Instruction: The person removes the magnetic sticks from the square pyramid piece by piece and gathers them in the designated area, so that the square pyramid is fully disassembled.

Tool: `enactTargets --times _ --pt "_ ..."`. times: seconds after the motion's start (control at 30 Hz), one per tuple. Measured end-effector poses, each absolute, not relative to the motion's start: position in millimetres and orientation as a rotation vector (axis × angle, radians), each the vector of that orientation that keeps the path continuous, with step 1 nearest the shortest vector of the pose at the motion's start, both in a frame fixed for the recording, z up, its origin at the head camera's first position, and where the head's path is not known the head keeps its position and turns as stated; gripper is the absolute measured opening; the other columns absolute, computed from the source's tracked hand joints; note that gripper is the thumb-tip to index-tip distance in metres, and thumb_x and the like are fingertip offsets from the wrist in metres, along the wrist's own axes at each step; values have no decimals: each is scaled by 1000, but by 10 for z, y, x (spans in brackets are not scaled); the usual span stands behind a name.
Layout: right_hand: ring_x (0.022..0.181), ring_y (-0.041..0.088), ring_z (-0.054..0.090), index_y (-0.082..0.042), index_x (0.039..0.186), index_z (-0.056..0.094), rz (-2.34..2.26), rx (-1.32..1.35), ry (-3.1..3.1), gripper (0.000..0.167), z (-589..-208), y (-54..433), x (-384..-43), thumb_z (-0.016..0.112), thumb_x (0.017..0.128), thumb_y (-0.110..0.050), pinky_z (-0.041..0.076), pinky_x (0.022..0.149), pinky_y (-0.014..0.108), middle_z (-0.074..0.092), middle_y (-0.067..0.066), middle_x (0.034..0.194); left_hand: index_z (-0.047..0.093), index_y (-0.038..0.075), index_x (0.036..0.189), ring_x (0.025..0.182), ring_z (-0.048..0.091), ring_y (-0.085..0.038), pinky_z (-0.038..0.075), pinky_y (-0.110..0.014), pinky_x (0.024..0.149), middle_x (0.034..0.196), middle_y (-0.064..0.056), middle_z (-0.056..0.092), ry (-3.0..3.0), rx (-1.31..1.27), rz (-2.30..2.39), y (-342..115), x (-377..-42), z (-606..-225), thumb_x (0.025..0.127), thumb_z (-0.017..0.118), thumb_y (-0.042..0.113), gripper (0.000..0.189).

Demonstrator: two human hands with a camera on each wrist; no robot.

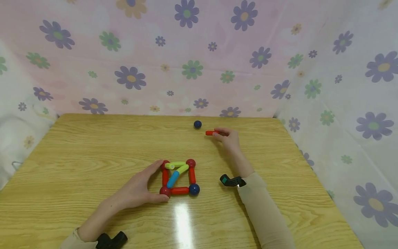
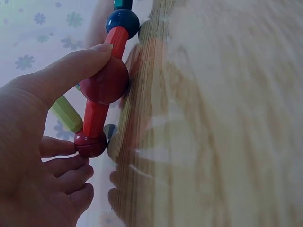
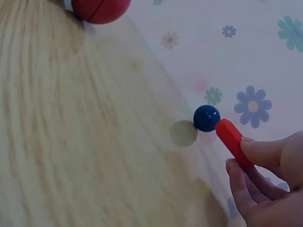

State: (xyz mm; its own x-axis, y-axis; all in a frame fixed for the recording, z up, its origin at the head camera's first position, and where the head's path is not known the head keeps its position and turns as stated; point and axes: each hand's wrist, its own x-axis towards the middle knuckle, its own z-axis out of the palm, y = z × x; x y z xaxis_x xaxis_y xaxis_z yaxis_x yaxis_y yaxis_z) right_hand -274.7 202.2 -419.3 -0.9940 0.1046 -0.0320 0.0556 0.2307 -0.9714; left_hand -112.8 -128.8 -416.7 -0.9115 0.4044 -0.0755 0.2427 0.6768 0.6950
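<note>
A square frame of magnetic rods and balls lies on the wooden table. Its red rods [image 1: 180, 191] and yellow-green rod [image 1: 178, 164] join red balls [image 1: 191, 163] and a dark blue ball [image 1: 194, 189], while a blue and yellow-green diagonal [image 1: 173, 179] crosses the inside. My left hand [image 1: 136, 188] holds the frame's left side, thumb at the near red ball [image 2: 105, 81] and fingers by the far one [image 2: 90, 144]. Toward the back, my right hand [image 1: 228, 138] pinches a loose red rod [image 3: 232, 141] between thumb and fingers. Its free end points at a separate dark blue ball [image 1: 197, 124].
The wooden table [image 1: 102, 145] ends at a flower-patterned cloth [image 1: 211, 79] behind, and similar cloth hangs at both sides. Black wrist devices [image 1: 231, 180] sit at both cuffs. Glare shows on the near tabletop.
</note>
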Motion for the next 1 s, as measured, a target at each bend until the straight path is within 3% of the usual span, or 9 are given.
enactTargets --times 0.13,0.47,1.0 --pt "113 22 58 -1 123 70 1826 -193 -2470 32 -4249 2030 -2766 72 92 -10 47 84 19 65 16 128 26 18 160 146 34 -39 37 -62 112 162 -9 32 2670 528 1056 -1286 -1124 -4162 71 82 63 114" --pt "121 28 58 -3 122 71 1683 -149 -2544 30 -4303 2033 -2774 71 94 -12 48 101 39 66 16 127 25 17 159 146 35 -38 36 -60 113 161 -9 34 2683 544 1049 -1288 -1125 -4155 71 82 63 115" --pt "118 29 60 -2 119 72 1627 -112 -2569 26 -4353 2049 -2793 70 93 -7 49 101 40 68 17 122 25 17 160 147 33 -37 34 -60 114 162 -9 32 2666 529 1061 -1275 -1139 -4160 70 83 62 116"
